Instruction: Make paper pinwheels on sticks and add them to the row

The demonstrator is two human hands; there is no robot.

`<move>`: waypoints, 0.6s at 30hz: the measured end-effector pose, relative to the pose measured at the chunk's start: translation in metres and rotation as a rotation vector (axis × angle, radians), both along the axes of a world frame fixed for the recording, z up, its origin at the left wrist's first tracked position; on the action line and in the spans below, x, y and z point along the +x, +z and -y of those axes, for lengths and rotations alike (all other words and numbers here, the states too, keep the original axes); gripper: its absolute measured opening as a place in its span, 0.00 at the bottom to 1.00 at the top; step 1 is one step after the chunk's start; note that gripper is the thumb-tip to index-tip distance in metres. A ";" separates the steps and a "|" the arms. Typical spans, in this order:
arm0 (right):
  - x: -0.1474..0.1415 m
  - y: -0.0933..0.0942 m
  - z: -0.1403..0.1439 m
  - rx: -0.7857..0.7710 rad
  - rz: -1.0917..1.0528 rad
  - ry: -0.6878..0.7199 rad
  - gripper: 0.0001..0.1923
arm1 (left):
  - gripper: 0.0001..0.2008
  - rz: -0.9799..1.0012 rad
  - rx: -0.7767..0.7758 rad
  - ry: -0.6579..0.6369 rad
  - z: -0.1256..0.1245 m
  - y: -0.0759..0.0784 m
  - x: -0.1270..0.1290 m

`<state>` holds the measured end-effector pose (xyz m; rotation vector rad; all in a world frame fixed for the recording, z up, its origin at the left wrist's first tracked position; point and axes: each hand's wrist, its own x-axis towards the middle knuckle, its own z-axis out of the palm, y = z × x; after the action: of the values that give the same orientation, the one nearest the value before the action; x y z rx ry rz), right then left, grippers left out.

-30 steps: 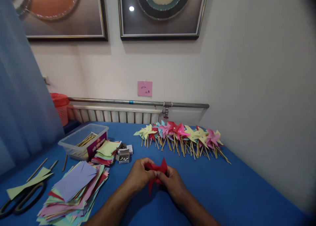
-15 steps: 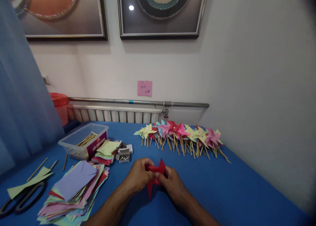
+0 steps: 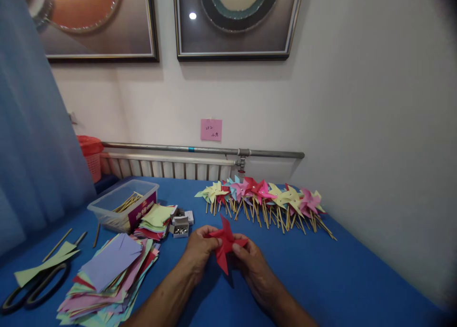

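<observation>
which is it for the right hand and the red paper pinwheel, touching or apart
Touching. The head view shows it: the thumb of the right hand lies over the front of the red paper pinwheel.

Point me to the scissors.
In the head view, the scissors lie at lower left, partly under pale green paper, left of the coloured paper stack.

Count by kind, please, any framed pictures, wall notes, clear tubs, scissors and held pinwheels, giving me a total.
Held red pinwheel: 1
Scissors: 1
Clear tub: 1
Pink wall note: 1
Framed pictures: 2
Total: 6
</observation>
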<state>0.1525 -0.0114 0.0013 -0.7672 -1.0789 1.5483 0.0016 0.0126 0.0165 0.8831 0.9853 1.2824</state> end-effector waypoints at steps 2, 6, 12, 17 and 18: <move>-0.004 -0.008 -0.003 0.018 0.003 -0.054 0.26 | 0.13 0.024 -0.003 0.012 0.002 0.001 0.002; -0.011 -0.023 -0.010 0.041 0.028 -0.160 0.25 | 0.14 0.033 0.000 0.039 0.005 0.001 0.009; -0.016 -0.037 -0.016 -0.021 0.011 -0.313 0.25 | 0.13 0.037 0.038 0.094 0.009 -0.001 0.019; -0.014 -0.036 -0.018 -0.060 -0.009 -0.342 0.22 | 0.13 0.030 0.030 0.078 0.010 -0.004 0.023; -0.013 -0.035 -0.018 -0.065 -0.008 -0.345 0.21 | 0.14 0.020 0.024 0.068 0.010 -0.004 0.023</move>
<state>0.1396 0.0063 -0.0336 -0.9374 -0.8416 1.2950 0.0241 0.0025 0.0121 0.8598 0.9939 1.3604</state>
